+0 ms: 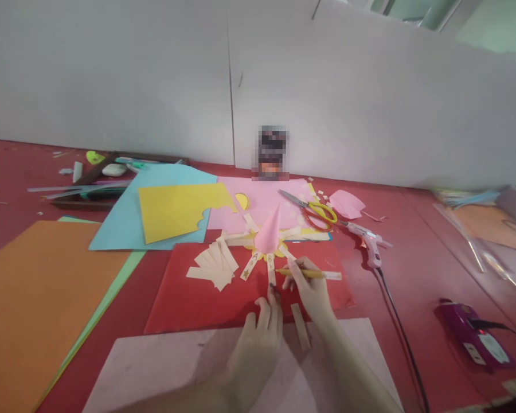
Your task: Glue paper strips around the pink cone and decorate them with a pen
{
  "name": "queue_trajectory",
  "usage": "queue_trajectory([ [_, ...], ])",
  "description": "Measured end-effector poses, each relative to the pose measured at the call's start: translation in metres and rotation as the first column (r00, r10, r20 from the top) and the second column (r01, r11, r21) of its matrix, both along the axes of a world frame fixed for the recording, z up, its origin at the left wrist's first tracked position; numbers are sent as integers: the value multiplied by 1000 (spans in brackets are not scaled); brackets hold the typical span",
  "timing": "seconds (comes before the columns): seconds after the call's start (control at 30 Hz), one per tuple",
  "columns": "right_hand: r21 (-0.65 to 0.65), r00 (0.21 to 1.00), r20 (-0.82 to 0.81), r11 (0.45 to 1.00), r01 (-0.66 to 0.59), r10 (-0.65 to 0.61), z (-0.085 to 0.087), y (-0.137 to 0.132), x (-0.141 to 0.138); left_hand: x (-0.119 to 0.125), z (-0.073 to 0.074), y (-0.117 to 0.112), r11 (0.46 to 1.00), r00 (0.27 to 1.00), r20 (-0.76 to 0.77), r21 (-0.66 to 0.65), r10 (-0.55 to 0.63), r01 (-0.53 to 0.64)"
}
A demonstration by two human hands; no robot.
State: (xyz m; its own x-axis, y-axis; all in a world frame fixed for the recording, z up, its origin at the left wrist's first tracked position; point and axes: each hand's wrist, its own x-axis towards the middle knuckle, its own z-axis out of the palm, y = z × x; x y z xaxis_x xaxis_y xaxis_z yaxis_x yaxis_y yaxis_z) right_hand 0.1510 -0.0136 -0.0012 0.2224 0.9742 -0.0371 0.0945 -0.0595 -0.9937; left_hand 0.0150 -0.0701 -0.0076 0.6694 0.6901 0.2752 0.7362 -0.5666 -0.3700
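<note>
A pink paper cone (268, 232) stands on a scalloped yellow paper base with pale paper strips fanning out around it. One strip (252, 267) bears an "A" and a small star; the strip beside it (270, 268) has a "B". My left hand (260, 332) presses its fingertips on the near end of the "B" strip, fingers close together. In my right hand (312, 289) is a gold-coloured pen (307, 274), gripped between thumb and fingers, its tip at the "B" strip. A stack of blank strips (212, 264) lies fanned to the left, on a red sheet (176, 304).
Yellow-and-red-handled scissors (320, 213) and a corded glue gun (370, 244) lie right of the cone. A purple power strip (477, 335) is farther right. Coloured sheets, including an orange one (38, 287), cover the left. A loose strip (300, 327) lies near my right wrist.
</note>
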Motion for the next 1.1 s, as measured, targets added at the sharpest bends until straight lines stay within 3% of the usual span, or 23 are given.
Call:
queue_trajectory([
  [0.13, 25, 999, 44, 999, 20, -21, -5, 4, -1, 0, 0, 1, 998, 1000, 24, -66, -12, 14],
  [0.33, 72, 995, -21, 992, 100, -99, -7, 9, 2, -4, 0, 6, 968, 998, 49, -249, -32, 43],
  [0.47, 53, 998, 58, 999, 15, -18, -2, 6, 2, -4, -2, 9, 950, 998, 53, -311, -22, 37],
  [0.57, 39, 986, 167, 999, -11, 4, -1, 4, 0, -3, -1, 13, 945, 993, 120, -325, 9, 31],
  [0.87, 64, 980, 188, 995, -76, 62, -7, 5, -2, -5, 7, 28, 922, 981, 177, -387, 74, 0],
  [1.1, 54, 980, 189, 995, -80, 68, -4, 5, -3, -5, 0, 8, 970, 990, 139, -237, -22, 55],
])
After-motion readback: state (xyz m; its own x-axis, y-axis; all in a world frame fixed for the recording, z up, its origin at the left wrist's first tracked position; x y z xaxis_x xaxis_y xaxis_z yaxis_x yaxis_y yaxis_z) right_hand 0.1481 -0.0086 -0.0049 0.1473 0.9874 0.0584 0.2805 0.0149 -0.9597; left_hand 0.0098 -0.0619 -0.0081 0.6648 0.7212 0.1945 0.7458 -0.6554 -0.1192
